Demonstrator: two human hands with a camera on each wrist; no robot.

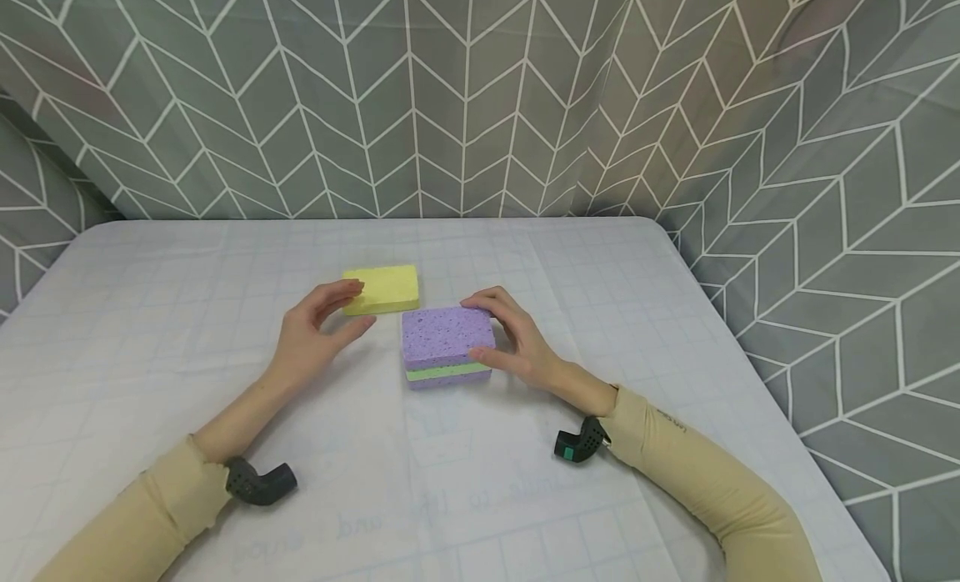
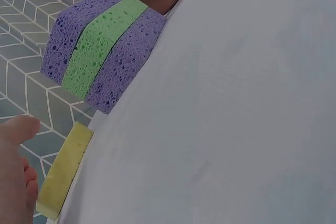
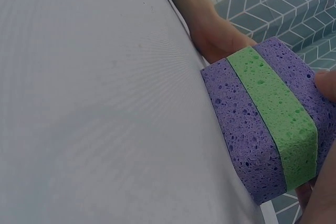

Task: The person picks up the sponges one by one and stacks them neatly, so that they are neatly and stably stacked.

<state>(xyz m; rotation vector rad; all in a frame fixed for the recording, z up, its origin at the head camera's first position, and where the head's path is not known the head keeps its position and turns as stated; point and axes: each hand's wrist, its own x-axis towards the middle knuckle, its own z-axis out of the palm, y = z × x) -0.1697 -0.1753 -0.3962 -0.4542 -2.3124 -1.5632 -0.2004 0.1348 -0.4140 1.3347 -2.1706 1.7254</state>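
Note:
A stack of three sponges stands on the table: a purple sponge (image 1: pixel 447 335) on top, a green sponge (image 1: pixel 446 372) in the middle and a second purple sponge (image 3: pixel 244 129) at the bottom. My right hand (image 1: pixel 521 340) holds the top purple sponge at its right end, thumb on the near side and fingers at the far side. Behind the stack and to its left, a yellow sponge (image 1: pixel 386 288) lies flat. My left hand (image 1: pixel 311 328) is at the yellow sponge's left end, fingers over its edge and thumb apart from it.
A white cloth with a faint grid and lettering covers the table (image 1: pixel 480 515). Grey patterned curtains (image 1: pixel 435 98) hang behind it and along the right. Each sleeve cuff carries a small black camera (image 1: pixel 262 482).

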